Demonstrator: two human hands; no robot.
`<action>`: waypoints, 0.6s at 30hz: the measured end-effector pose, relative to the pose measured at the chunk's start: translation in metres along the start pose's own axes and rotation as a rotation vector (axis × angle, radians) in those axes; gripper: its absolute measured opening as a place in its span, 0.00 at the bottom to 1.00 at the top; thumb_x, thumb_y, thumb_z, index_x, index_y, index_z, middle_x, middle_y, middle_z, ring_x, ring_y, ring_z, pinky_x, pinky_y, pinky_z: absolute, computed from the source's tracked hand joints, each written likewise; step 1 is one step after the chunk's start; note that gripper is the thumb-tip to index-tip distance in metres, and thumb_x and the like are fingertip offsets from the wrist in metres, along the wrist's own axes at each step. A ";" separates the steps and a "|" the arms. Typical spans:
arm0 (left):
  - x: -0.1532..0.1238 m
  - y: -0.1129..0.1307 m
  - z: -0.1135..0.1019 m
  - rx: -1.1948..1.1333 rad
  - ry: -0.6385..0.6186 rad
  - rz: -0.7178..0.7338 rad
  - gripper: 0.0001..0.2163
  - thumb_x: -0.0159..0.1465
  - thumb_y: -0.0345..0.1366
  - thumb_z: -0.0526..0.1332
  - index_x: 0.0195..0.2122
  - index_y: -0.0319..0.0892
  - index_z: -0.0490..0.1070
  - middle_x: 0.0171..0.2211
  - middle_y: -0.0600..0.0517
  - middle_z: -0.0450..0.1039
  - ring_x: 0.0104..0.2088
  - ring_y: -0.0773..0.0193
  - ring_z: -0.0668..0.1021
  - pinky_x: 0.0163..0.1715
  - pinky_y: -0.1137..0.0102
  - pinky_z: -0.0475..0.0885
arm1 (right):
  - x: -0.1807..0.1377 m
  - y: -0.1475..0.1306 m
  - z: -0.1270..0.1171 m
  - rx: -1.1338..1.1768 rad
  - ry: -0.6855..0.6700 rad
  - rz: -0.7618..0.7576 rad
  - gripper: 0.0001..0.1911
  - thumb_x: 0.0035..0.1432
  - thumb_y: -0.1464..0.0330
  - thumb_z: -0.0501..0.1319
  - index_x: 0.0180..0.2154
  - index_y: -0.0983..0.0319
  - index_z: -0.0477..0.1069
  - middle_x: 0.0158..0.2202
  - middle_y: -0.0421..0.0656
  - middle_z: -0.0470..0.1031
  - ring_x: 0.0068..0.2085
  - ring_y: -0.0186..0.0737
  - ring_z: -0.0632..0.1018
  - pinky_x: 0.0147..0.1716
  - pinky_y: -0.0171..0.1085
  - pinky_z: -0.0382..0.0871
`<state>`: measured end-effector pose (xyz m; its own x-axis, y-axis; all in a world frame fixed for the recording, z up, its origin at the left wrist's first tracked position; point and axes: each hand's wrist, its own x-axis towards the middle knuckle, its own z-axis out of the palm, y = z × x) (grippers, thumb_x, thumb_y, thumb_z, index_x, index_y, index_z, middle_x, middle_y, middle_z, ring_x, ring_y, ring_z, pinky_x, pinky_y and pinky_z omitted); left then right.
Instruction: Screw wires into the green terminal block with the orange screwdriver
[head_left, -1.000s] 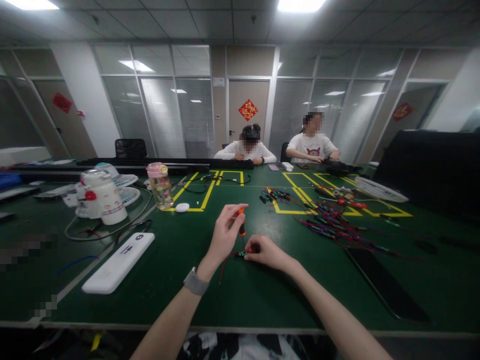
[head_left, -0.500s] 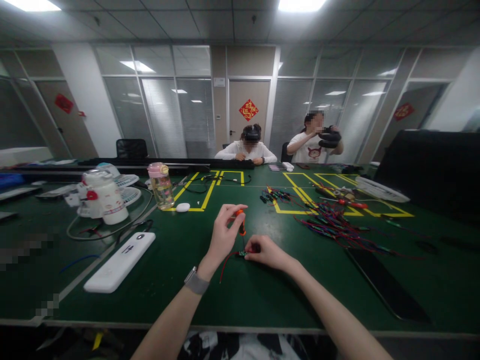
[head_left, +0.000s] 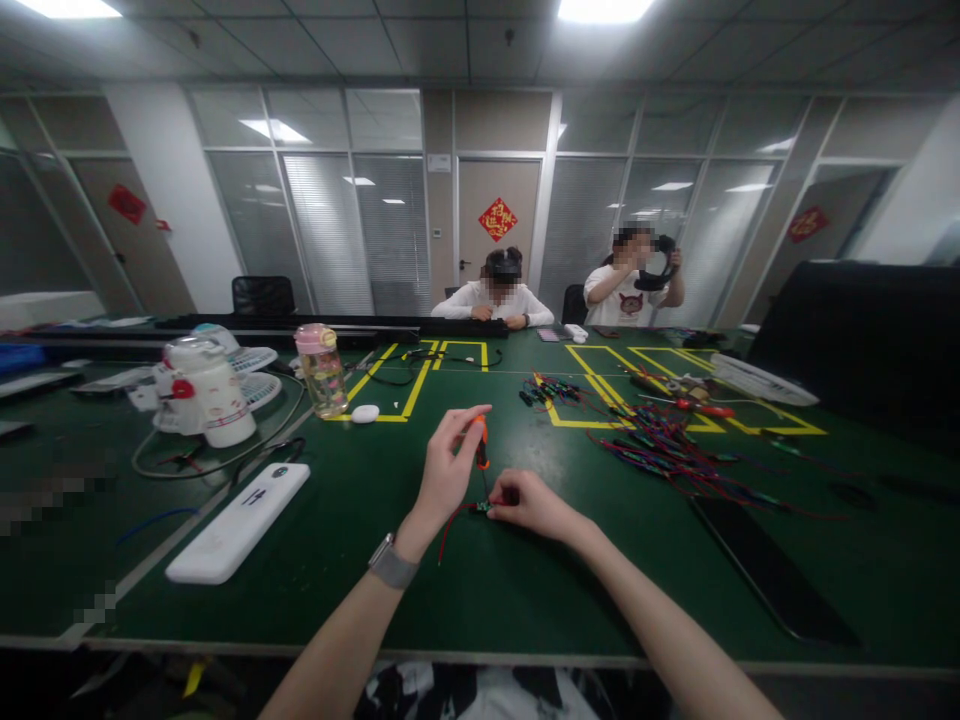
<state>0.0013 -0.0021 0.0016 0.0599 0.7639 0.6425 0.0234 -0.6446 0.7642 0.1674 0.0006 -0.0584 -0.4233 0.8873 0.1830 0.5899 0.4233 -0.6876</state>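
My left hand (head_left: 450, 458) is closed around the handle of an orange and black screwdriver (head_left: 482, 455), which stands nearly upright. Its thin shaft points down at a small green terminal block (head_left: 481, 508) on the table. With thumb and fingers pinched, my right hand (head_left: 529, 500) grips the right side of that terminal block. A red wire (head_left: 444, 535) runs from the block's left side and curves toward me. How the screwdriver tip meets the block is too small to make out.
To the right lie a heap of wired terminal blocks (head_left: 660, 440) and a dark phone (head_left: 772, 570). On the left are a white power bank (head_left: 240, 522), a clear bottle (head_left: 322, 375) and a white kettle-like jug (head_left: 217, 395). Two people (head_left: 495, 300) sit across the green table (head_left: 315, 620).
My hands stay almost in place; the screwdriver's handle leans very slightly differently. Across the table, the person on the right has turned the black headset in their hands.
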 end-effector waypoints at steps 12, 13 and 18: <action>0.002 -0.001 -0.002 0.000 0.036 0.017 0.08 0.62 0.36 0.63 0.40 0.43 0.78 0.36 0.51 0.72 0.36 0.65 0.76 0.36 0.73 0.73 | 0.000 -0.001 -0.001 -0.022 0.001 -0.033 0.05 0.47 0.75 0.69 0.26 0.65 0.73 0.28 0.39 0.73 0.30 0.34 0.71 0.30 0.31 0.62; 0.002 -0.001 -0.002 -0.022 0.014 0.008 0.09 0.63 0.37 0.61 0.43 0.43 0.77 0.39 0.50 0.73 0.38 0.64 0.77 0.38 0.72 0.73 | 0.000 -0.002 -0.002 -0.019 0.001 -0.032 0.05 0.47 0.76 0.69 0.26 0.64 0.73 0.28 0.38 0.72 0.30 0.34 0.70 0.30 0.31 0.62; 0.002 0.002 -0.002 -0.197 -0.087 -0.097 0.14 0.67 0.38 0.56 0.50 0.41 0.74 0.51 0.44 0.74 0.47 0.58 0.79 0.47 0.65 0.73 | -0.001 -0.003 -0.003 -0.009 -0.005 -0.036 0.04 0.48 0.75 0.68 0.27 0.65 0.74 0.27 0.38 0.71 0.29 0.34 0.70 0.29 0.31 0.61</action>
<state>-0.0009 -0.0019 0.0051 0.1531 0.8107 0.5651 -0.1615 -0.5436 0.8236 0.1679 -0.0013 -0.0543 -0.4479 0.8706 0.2036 0.5806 0.4564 -0.6743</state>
